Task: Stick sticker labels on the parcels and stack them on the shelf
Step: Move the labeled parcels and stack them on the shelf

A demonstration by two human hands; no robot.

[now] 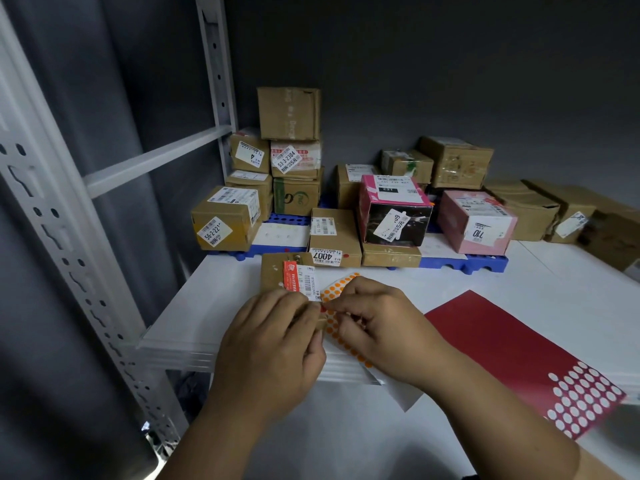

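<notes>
A small brown cardboard parcel (277, 271) with a red and white shipping label lies on the white shelf (214, 306) near its front edge. My left hand (273, 341) grips the parcel's near end. My right hand (374, 320) pinches a small red dot sticker (323, 309) right at the parcel's near right corner. A sheet of orange dot stickers (337, 289) lies under my right hand, partly hidden by it. A red sticker sheet (512, 348) with many dots removed lies to the right and overhangs the shelf edge.
Many labelled parcels are stacked at the back of the shelf on blue plastic pallets (460, 263), among them a pink box (476, 221) and a black and pink box (394, 209). A perforated metal shelf upright (69, 237) runs along the left.
</notes>
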